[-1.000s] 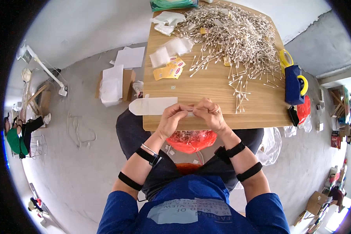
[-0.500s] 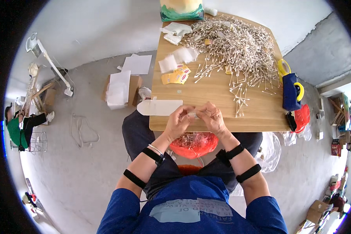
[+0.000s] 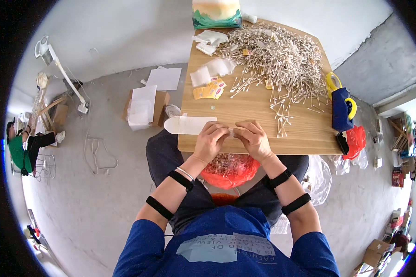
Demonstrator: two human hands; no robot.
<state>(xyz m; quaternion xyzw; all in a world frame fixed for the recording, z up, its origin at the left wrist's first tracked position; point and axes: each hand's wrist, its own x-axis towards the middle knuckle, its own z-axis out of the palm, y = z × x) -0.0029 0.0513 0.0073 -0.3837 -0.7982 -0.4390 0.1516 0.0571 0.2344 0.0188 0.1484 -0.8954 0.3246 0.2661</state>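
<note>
The flat wooden tabletop [image 3: 252, 108] is light tan with a fine brown grain. The small held piece [image 3: 231, 133] is whitish, and the long pointed card strip [image 3: 187, 125] is plain white. The heaped thin cotton swabs [image 3: 282, 60] show white tips and pale sticks. Small yellow paper packets [image 3: 210, 90] bear red marks. The blocky tape dispenser [image 3: 340, 111] is dark blue, its round tape roll [image 3: 352, 109] bright yellow. The thin plastic bag [image 3: 233, 177] is translucent red; the cloth shirt [image 3: 208, 226], royal blue with pale-blue lettered panels.
</note>
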